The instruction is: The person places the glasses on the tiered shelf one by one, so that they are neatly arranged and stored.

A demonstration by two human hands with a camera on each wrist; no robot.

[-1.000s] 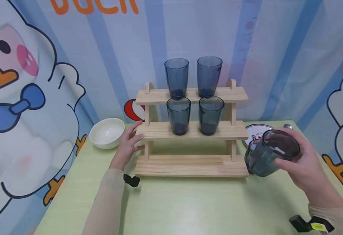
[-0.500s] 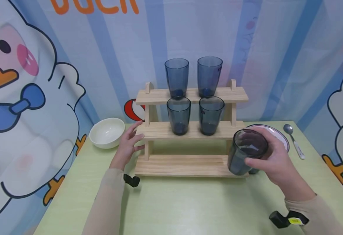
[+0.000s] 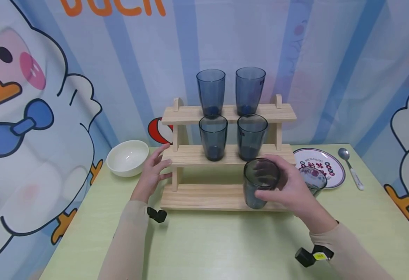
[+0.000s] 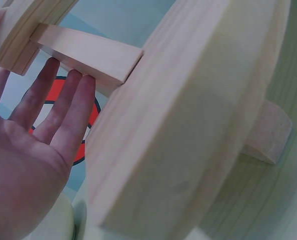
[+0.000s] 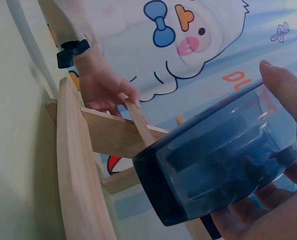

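Note:
My right hand [image 3: 292, 186] grips a smoky blue glass tumbler [image 3: 251, 190] from its right side, the thumb across the front. The tumbler is tilted, in front of or over the bottom shelf of a three-tier wooden rack [image 3: 204, 196]; contact with the shelf cannot be told. In the right wrist view the tumbler [image 5: 208, 165] looks see-through with a dark, thick base. My left hand [image 3: 150, 177] touches the left end of the rack at the middle shelf. Its fingers [image 4: 63, 117] are spread and fairly straight against the upright in the left wrist view.
Two tumblers [image 3: 210, 91] stand on the top shelf and two tumblers [image 3: 213, 140] on the middle one. Another tumbler [image 3: 318, 182] stands right of the rack, partly behind my right hand. Nearby are a printed plate [image 3: 335, 167] and a spoon [image 3: 353, 173]. A white bowl [image 3: 127, 158] sits left.
My right hand has carried the tumbler leftward from beside the rack to the bottom shelf's right half. The plate, spoon and other tumbler on the right show more now. My left hand has stayed put.

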